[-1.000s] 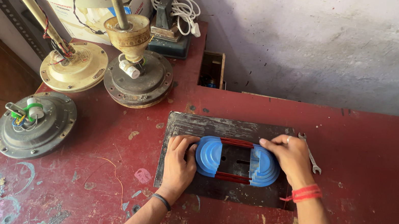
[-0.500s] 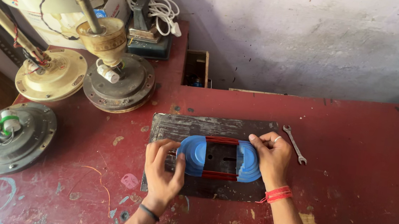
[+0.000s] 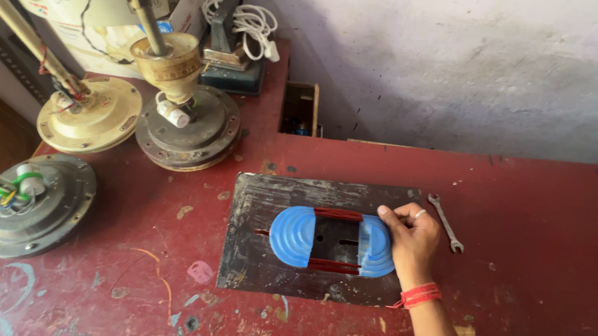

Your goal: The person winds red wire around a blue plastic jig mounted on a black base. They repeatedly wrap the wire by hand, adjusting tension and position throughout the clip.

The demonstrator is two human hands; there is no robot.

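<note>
Now | right hand fingers curled on blue winding former (dark plate beneath) | left unseen

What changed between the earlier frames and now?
The left hand let go of the blue coil former and left the view. The right hand stays on the former's right end piece. Former, dark plate, spanner and fan motors kept their places on the red table.
</note>
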